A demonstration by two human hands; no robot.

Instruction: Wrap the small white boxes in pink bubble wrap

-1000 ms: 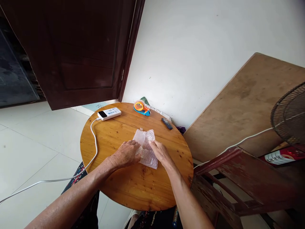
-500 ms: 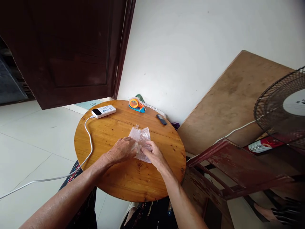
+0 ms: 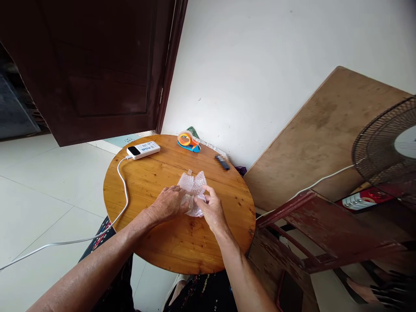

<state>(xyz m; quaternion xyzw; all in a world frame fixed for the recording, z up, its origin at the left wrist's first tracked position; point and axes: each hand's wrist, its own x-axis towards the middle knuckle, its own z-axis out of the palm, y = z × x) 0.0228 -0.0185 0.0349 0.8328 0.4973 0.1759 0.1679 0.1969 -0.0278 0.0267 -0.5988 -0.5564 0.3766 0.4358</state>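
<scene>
A crumpled piece of clear bubble wrap (image 3: 199,182) lies on the round wooden table (image 3: 175,251). My left hand (image 3: 170,202) rests on its left side, fingers bent over the plastic and pressing it down. On the right edge, my right hand (image 3: 212,210) pinches the wrap between thumb and fingers. Part of the sheet is hidden beneath both hands. Just beyond it, a small clear scrap (image 3: 190,172), perhaps tape, sits on the wood.
At the table's back are a white power bank (image 3: 147,149) with a white cable (image 3: 125,190), an orange and blue tape dispenser (image 3: 189,142) and a dark blurred object (image 3: 222,162). A fan (image 3: 386,147) and a red wooden chair (image 3: 325,225) stand to the right.
My right hand has curled its fingers more and folded the right side of the bubble wrap inward. My left hand stays on the wrap. The view has shifted slightly.
</scene>
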